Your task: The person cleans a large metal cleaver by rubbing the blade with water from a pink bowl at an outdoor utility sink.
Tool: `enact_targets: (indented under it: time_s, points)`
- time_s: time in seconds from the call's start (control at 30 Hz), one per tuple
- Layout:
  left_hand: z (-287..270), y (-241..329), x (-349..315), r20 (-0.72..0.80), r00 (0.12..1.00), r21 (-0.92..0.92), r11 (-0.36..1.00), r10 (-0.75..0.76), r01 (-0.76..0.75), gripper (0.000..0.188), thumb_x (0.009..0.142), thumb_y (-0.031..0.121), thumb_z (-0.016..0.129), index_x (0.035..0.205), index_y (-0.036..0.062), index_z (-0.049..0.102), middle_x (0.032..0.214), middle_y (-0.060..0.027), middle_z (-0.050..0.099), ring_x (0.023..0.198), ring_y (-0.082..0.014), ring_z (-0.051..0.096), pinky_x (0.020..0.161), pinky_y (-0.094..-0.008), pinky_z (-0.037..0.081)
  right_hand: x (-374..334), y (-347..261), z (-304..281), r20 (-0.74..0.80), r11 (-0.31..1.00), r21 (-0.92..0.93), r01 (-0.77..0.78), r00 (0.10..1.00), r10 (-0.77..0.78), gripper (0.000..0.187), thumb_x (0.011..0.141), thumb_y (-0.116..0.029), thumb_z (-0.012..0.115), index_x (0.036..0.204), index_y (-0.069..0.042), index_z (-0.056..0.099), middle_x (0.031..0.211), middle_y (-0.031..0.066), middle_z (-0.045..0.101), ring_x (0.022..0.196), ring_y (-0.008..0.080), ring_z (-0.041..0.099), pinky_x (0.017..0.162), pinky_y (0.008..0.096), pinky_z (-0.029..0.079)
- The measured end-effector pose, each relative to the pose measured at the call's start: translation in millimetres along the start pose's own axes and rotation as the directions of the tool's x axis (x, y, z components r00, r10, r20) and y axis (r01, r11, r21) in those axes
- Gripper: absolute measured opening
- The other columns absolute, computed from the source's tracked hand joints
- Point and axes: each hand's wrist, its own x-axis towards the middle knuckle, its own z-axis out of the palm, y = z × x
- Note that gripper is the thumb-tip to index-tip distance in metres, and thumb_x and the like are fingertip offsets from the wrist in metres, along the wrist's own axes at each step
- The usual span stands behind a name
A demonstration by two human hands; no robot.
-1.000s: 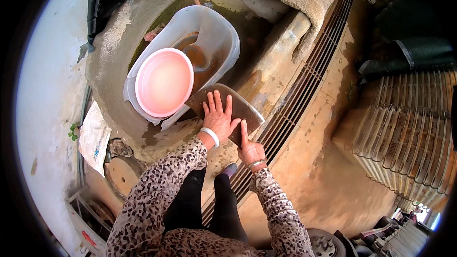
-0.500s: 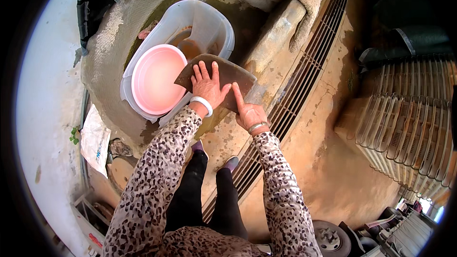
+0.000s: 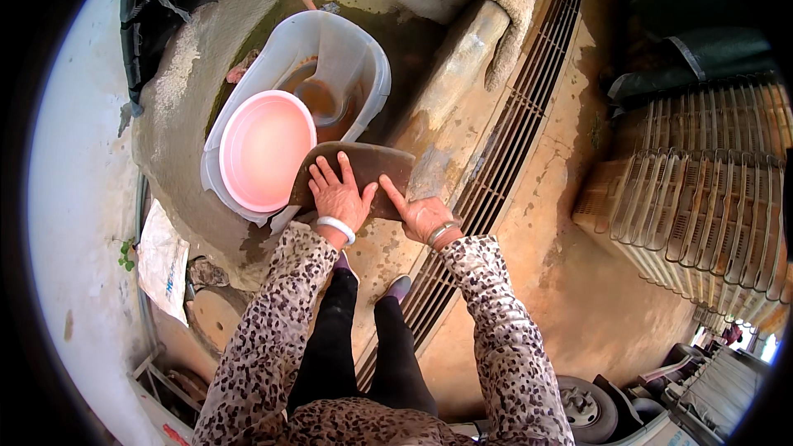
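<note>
Fingers spread, the left hand (image 3: 337, 202) lay on the dark sheet (image 3: 376, 163) beside the pink basin (image 3: 224, 149); the right hand (image 3: 425, 216) extended its index, any pinch unclear. The sheet seemed stiff, possibly slippery, best held by opposite edges.

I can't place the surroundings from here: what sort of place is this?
Probably a washing corner of a yard or workshop: a rough concrete basin with a translucent tub in it, a long floor grate, and stacked tan crates.

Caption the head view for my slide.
Left hand, spread, and right hand touch a dark panel beside a pink basin.
</note>
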Motion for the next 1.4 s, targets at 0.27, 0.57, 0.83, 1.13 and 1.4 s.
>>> enact_targets:
  time_s: [0.27,0.57,0.83,1.13,1.4]
  points:
    - [-21,-3,42,-0.045,0.996,-0.051,0.996,-0.081,0.079,0.088,0.093,0.056,0.052,0.153,-0.0013,0.022,0.148,-0.0442,0.023,0.136,-0.0589,0.027,0.110,-0.0624,0.025,32,9,-38,-0.016,0.997,-0.058,0.045,0.999,-0.046,0.109,0.075,-0.011,0.069,0.158,-0.024,0.000,0.071,0.0140,0.068,0.064,0.0327,0.067,0.057,0.0429,0.052]
    - [-6,-8,23,-0.061,0.994,-0.062,0.994,-0.096,0.092,0.090,0.092,0.060,0.052,0.153,0.0002,0.022,0.148,-0.0436,0.024,0.136,-0.0604,0.026,0.108,-0.0644,0.027,27,-2,-31,0.086,0.997,-0.076,0.007,0.996,-0.001,0.114,0.075,-0.013,0.072,0.158,-0.025,-0.005,0.079,0.0154,0.071,0.072,0.0317,0.070,0.061,0.0419,0.055]
    - [18,0,-29,0.035,0.993,-0.052,0.992,0.115,-0.113,0.092,0.092,0.054,0.057,0.155,0.0014,0.016,0.151,-0.0452,0.009,0.139,-0.0627,0.013,0.108,-0.0680,0.022,-40,-27,47,-0.071,0.990,0.103,-0.096,0.992,0.103,0.105,0.074,-0.006,0.062,0.159,-0.021,0.002,0.078,0.0224,0.069,0.067,0.0338,0.070,0.061,0.0413,0.056]
    - [1,16,-5,0.061,0.980,-0.054,0.981,0.191,-0.188,0.085,0.094,0.050,0.054,0.153,-0.0023,0.022,0.150,-0.0452,0.013,0.140,-0.0621,0.013,0.112,-0.0656,0.019,-38,-19,38,-0.079,0.978,0.130,-0.161,0.982,0.172,0.106,0.073,-0.010,0.067,0.159,-0.016,0.003,0.068,0.0164,0.068,0.058,0.0294,0.067,0.055,0.0395,0.053]
    - [-8,31,38,-0.167,0.956,-0.061,0.965,0.242,-0.255,0.085,0.093,0.047,0.057,0.153,-0.0011,0.022,0.151,-0.0414,0.016,0.139,-0.0591,0.019,0.111,-0.0647,0.022,-13,4,20,-0.248,0.974,0.125,-0.188,0.945,0.214,0.104,0.074,-0.009,0.065,0.159,-0.017,0.006,0.062,0.0144,0.065,0.053,0.0297,0.065,0.050,0.0413,0.052]
